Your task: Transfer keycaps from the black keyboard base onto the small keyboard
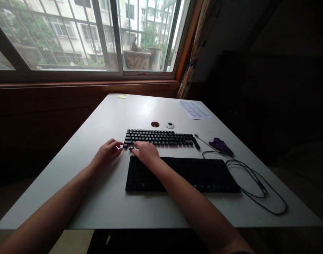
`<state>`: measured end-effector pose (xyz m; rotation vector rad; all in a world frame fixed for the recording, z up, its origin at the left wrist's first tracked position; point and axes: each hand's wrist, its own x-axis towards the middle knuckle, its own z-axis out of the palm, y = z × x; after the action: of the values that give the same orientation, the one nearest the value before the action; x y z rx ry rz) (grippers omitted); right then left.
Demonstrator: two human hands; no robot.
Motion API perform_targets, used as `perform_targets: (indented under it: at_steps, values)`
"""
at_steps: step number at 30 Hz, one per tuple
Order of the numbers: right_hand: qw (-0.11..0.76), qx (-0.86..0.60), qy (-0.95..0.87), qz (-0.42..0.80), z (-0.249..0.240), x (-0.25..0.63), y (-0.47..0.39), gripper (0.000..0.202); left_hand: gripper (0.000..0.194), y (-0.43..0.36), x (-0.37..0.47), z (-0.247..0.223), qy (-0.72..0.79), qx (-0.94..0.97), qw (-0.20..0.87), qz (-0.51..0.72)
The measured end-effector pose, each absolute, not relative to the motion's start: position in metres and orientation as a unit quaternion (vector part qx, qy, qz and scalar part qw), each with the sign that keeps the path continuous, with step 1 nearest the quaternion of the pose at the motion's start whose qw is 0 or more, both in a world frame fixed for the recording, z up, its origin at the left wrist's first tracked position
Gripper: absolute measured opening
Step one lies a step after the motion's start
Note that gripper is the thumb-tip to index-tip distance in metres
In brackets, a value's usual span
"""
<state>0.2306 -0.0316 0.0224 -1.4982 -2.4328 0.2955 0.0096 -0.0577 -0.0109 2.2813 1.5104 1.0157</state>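
Loose black keycaps (150, 135) lie in rows on the white table, laid out like a keyboard. My left hand (107, 153) is at the lower left corner of these rows, with its thumb and index fingertip pinched at a keycap (125, 146). Just to the right, my right hand (147, 152) reaches over from the near side, its fingers closed at another keycap (131, 148). Part of the bottom row is hidden behind this hand. Under my right forearm lies a black keyboard base (203, 173); its surface is too dark to make out in detail.
A black cable (256, 176) loops at the right of the base. Beyond it are a purple cloth (221, 145) and a thin stick (203, 141). Printed papers (195, 110), a yellow note (121, 96), a round hole (155, 124) and a white ring (170, 125) are farther back.
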Motion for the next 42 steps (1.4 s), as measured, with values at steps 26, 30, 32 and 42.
perform_targets:
  at_steps: [26, 30, 32, 42]
  values:
    - [0.123, -0.467, -0.872, 0.074, 0.031, 0.239, -0.048, 0.033, 0.019, -0.067, 0.020, 0.000, 0.504, 0.800, 0.073, 0.317]
    - [0.117, -0.477, -0.867, 0.078, 0.032, 0.239, -0.050, 0.035, 0.024, -0.065, 0.017, -0.002, 0.519, 0.796, 0.048, 0.307]
    - [0.115, -0.480, -0.866, 0.082, 0.032, 0.239, -0.050, 0.036, 0.026, -0.065, 0.017, -0.002, 0.526, 0.795, 0.038, 0.299]
    - [0.084, -0.498, -0.859, 0.081, 0.029, 0.237, -0.047, 0.040, 0.027, -0.064, 0.016, -0.005, 0.537, 0.796, 0.033, 0.277]
